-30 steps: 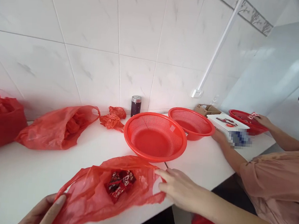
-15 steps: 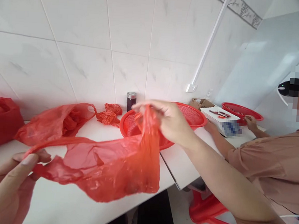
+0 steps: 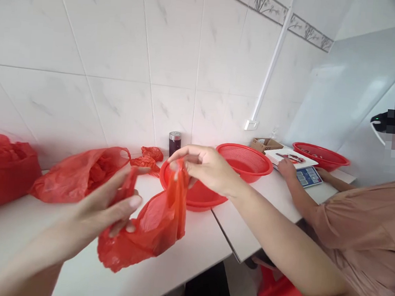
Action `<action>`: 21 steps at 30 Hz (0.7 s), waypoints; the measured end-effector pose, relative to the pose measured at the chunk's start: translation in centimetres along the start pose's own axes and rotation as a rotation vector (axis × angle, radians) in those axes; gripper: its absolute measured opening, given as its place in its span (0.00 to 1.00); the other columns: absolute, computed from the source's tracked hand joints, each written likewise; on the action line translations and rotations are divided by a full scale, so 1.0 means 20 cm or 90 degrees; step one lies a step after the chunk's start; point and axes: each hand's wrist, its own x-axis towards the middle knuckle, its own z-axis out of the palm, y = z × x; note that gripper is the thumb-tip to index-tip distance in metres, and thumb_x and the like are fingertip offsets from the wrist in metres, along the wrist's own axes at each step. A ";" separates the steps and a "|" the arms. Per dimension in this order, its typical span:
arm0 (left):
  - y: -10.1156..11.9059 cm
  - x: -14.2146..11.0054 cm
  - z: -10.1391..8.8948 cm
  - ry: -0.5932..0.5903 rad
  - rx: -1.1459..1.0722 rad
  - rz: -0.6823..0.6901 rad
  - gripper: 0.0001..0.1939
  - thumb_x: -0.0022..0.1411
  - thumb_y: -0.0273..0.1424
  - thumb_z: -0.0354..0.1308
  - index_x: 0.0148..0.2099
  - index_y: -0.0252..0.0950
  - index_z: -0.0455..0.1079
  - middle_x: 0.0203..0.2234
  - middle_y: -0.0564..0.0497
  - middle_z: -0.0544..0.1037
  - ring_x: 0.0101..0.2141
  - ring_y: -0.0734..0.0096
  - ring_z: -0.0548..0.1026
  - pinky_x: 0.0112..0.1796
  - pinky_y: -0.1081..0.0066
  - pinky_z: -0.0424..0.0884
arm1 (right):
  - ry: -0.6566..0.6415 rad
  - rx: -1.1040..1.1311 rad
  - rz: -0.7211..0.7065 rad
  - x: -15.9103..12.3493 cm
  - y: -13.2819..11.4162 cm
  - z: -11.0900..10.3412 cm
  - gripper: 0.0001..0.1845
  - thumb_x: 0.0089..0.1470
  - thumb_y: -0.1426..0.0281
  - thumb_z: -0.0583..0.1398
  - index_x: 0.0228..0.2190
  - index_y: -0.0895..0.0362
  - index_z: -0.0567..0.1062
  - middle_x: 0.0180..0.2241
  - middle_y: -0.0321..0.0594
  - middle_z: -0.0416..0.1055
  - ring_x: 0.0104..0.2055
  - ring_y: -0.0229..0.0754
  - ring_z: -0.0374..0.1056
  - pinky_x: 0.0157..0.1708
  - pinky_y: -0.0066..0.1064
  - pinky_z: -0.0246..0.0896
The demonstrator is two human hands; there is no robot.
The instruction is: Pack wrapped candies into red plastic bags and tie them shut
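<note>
A thin red plastic bag [image 3: 150,226] hangs in the air above the white counter [image 3: 192,252], held up by both its handles. My left hand [image 3: 107,204] pinches the left handle and my right hand [image 3: 206,167] pinches the right one, close together. The bag's bottom sags just above the counter; what is inside it is hidden. Right behind my right hand sits an empty red colander basket [image 3: 197,196].
A second red basket [image 3: 246,158] stands further right, a third [image 3: 321,157] at the far end. Another person in a pink top [image 3: 365,234] touches a scale [image 3: 305,174]. Red bags [image 3: 79,173] lie at the left, a dark flask [image 3: 174,142] by the wall, a red stool [image 3: 275,295] below.
The bag has left the counter and hangs in the air. My hands came together, so it went from stretched wide to bunched and narrow. The view tilted up.
</note>
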 end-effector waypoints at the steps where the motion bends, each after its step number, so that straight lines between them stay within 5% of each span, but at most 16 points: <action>1: 0.01 0.03 0.02 -0.062 0.013 -0.020 0.33 0.58 0.45 0.56 0.63 0.48 0.52 0.22 0.59 0.66 0.23 0.69 0.69 0.30 0.67 0.72 | -0.033 0.007 -0.009 0.02 -0.02 0.04 0.07 0.58 0.71 0.58 0.38 0.55 0.74 0.29 0.35 0.74 0.30 0.33 0.70 0.26 0.23 0.67; 5: 0.02 0.14 0.07 -0.189 0.058 -0.057 0.17 0.58 0.44 0.58 0.45 0.39 0.69 0.22 0.59 0.61 0.22 0.75 0.60 0.23 0.74 0.62 | -0.104 0.013 -0.090 0.11 -0.03 0.20 0.11 0.57 0.77 0.56 0.40 0.54 0.73 0.34 0.36 0.73 0.38 0.35 0.71 0.36 0.25 0.67; 10: -0.05 0.18 0.06 -0.205 -0.105 -0.129 0.22 0.63 0.52 0.47 0.38 0.39 0.69 0.16 0.63 0.45 0.19 0.76 0.45 0.25 0.71 0.60 | -0.034 -0.071 -0.070 0.15 0.17 0.20 0.15 0.55 0.72 0.59 0.46 0.52 0.69 0.42 0.37 0.69 0.43 0.37 0.67 0.38 0.29 0.67; 15: -0.18 0.20 0.01 -0.168 -0.211 -0.102 0.24 0.63 0.51 0.48 0.24 0.37 0.62 0.15 0.58 0.60 0.20 0.74 0.57 0.29 0.69 0.61 | -0.095 -0.002 0.006 0.08 0.37 0.16 0.07 0.54 0.67 0.62 0.35 0.56 0.70 0.30 0.34 0.70 0.33 0.35 0.67 0.36 0.30 0.65; 21: -0.26 0.21 -0.02 -0.146 -0.207 -0.079 0.24 0.66 0.48 0.46 0.30 0.35 0.72 0.19 0.53 0.70 0.25 0.69 0.67 0.32 0.67 0.64 | 0.020 -0.056 -0.022 0.00 0.27 0.19 0.05 0.54 0.67 0.60 0.31 0.55 0.69 0.32 0.33 0.70 0.35 0.35 0.67 0.34 0.27 0.61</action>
